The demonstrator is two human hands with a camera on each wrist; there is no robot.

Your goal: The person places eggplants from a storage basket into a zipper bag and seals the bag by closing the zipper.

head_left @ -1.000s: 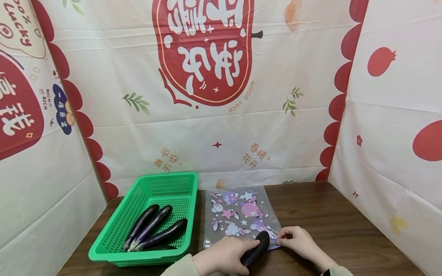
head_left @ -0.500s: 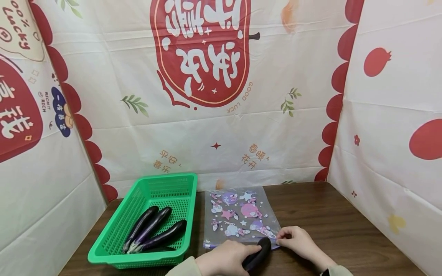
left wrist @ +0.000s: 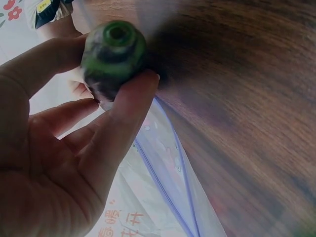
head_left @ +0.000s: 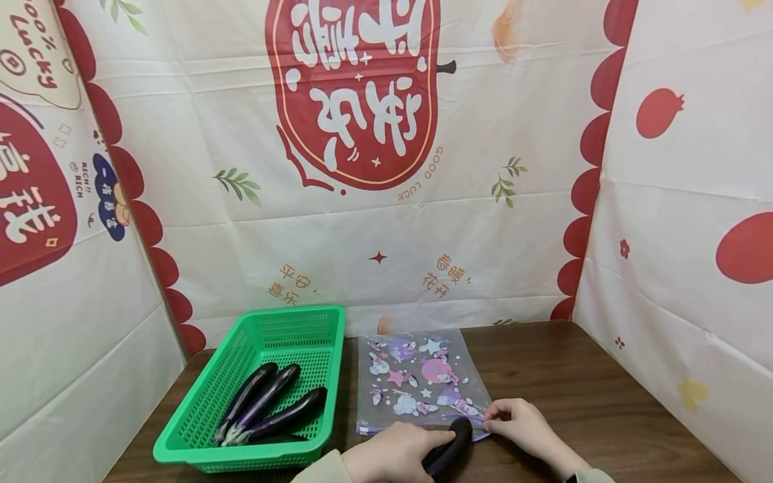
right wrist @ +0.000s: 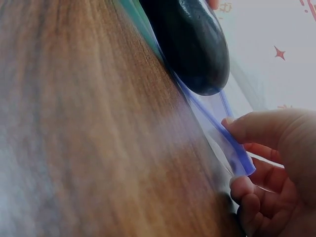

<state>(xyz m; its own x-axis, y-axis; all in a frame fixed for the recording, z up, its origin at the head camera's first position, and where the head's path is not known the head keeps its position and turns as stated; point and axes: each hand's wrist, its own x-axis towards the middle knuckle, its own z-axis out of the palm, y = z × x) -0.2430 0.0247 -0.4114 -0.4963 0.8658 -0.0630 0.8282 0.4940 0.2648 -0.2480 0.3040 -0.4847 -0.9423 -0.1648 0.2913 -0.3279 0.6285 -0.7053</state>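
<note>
Table (head_left: 543, 362) — two hands (head_left: 395, 453) (head_left: 522, 426), one bag (head_left: 417, 384), held eggplant (head_left: 457, 444)

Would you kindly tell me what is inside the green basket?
The green basket holds three dark eggplants; part of a likely fourth shows near the front. Its remainder, and anything beneath, is covered.

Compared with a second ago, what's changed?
The left hand and the eggplant it grips have shifted slightly toward the person. Nothing newly taken or let go. Unchanged: the right hand pinching the edge of the plastic bag, the green basket and the eggplants lying in it.
</note>
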